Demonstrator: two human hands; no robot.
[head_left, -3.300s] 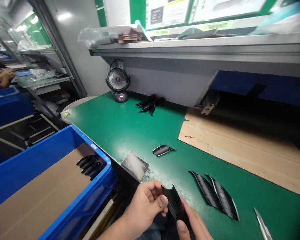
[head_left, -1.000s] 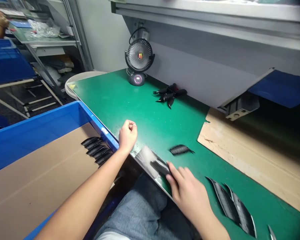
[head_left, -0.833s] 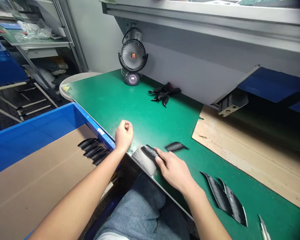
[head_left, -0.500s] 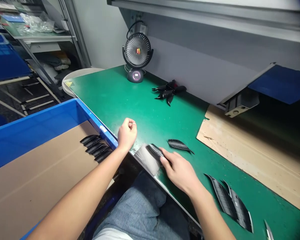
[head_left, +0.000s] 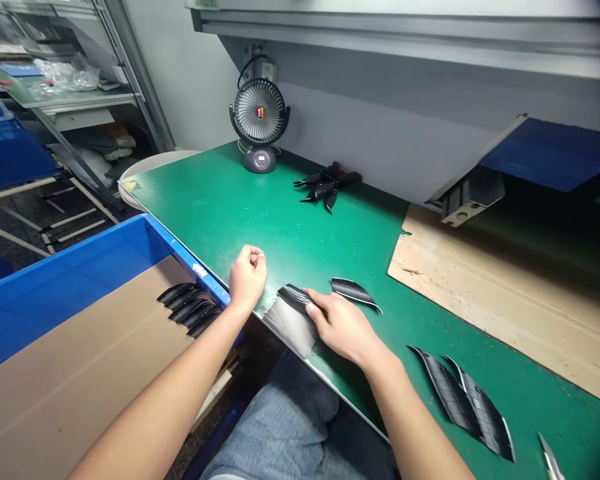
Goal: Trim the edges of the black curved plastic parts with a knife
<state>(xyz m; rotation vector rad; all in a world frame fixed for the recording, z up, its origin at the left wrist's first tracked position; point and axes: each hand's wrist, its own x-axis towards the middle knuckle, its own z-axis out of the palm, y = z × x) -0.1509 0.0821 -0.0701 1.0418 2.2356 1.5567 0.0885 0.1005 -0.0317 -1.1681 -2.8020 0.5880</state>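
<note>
Your flat green tabletop [head_left: 215, 207] runs alongside a long blue plastic bin [head_left: 177, 250] lined with brown cardboard [head_left: 70, 373]. Your hands are apart: the left hand [head_left: 249, 277] is curled into a loose fist by the table's front edge, while your right hand [head_left: 344, 325], near a flat grey rectangular sheet [head_left: 290, 328], has thumb and fingers clamped on a curved black ridged piece [head_left: 293, 296] at the sheet's far edge

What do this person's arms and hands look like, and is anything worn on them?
The left hand and right hand are ungloved. No sleeve, watch or bracelet shows on either forearm, and there are no visible cables or markings.
</note>
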